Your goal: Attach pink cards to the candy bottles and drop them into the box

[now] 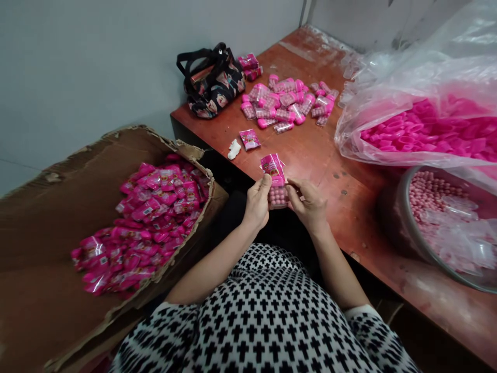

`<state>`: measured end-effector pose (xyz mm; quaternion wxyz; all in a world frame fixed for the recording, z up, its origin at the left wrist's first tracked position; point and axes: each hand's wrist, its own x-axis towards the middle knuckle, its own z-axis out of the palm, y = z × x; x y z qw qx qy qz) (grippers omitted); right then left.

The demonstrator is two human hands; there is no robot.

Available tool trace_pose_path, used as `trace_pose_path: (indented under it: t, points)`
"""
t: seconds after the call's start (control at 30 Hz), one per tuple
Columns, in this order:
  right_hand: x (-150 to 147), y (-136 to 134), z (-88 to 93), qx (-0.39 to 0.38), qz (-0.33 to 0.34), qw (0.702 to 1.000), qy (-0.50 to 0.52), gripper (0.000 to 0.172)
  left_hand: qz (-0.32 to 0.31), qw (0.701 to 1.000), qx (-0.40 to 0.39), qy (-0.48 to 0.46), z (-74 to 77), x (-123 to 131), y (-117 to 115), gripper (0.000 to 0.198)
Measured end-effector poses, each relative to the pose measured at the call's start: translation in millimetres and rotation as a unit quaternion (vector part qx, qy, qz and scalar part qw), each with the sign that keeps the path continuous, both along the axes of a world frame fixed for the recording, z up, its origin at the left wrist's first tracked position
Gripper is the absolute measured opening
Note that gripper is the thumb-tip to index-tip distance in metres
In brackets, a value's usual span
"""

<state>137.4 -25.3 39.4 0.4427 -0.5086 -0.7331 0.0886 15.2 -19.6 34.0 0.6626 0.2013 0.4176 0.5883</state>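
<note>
A small clear bottle of pink balls [278, 197] is between my hands at the table's near edge. A shiny pink printed sleeve [272, 165] stands up at its top end; how far the sleeve reaches over the bottle I cannot tell. My left hand [258, 201] is closed on the bottle's left side, thumb up against the sleeve. On the right side, my right hand [308, 203] pinches the bottle with thumb and forefinger. Just beyond lies another flat pink sleeve [250, 139], beside a crumpled white scrap [233, 149].
Filled pink-capped bottles [287, 101] are heaped farther back, near a flowered handbag [215, 83]. At left a torn cardboard box [54, 176] holds many wrapped pink pieces [155, 207]. A plastic bag of pink caps [423, 129] and a tub [409, 217] of balls occupy the right.
</note>
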Motion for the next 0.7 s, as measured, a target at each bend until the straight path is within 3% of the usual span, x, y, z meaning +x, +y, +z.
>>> trace_pose_path:
  t: [0.37,0.53,0.7]
  points:
    - [5.2,5.5,-13.4,0.043,0.009,0.994,-0.095,0.019,-0.037,0.999,-0.009,0.027,-0.5,1.2,-1.8,0.050]
    - [11.6,8.6,-11.1,0.082,-0.004,0.981,-0.173,0.018,-0.054,0.997,-0.007,0.050,1.7,-0.4,-3.3,0.050]
    - [17.5,13.5,-4.3,0.112,0.025,0.969,-0.219,0.019,-0.073,0.994,-0.001,0.080,5.3,-2.0,-9.1,0.051]
